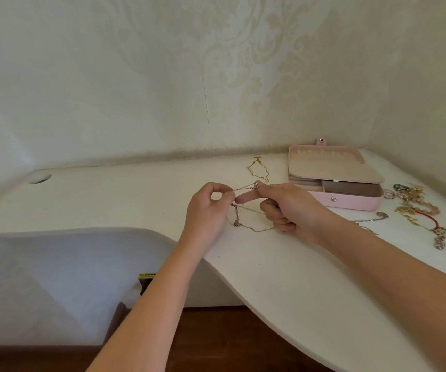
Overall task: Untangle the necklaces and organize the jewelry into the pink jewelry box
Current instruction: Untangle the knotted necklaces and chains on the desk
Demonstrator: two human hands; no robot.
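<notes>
A thin silver necklace (246,209) is stretched between both hands just above the white table (283,269). My left hand (208,210) pinches the chain between thumb and fingertips. My right hand (286,208) holds the other part near its small pendant, index finger pointing left, the other fingers curled. Loops of the chain hang down onto the table between the hands. The pink jewelry box (350,202) stands open behind my right hand, its lid laid back. A gold necklace (258,169) lies left of the box.
A heap of rings, bracelets and chains (420,210) lies at the right of the table, with another silver chain (369,220) beside my right wrist. A cable hole (39,178) is at the far left. The wall closes the back; a grey seat (55,277) sits below left.
</notes>
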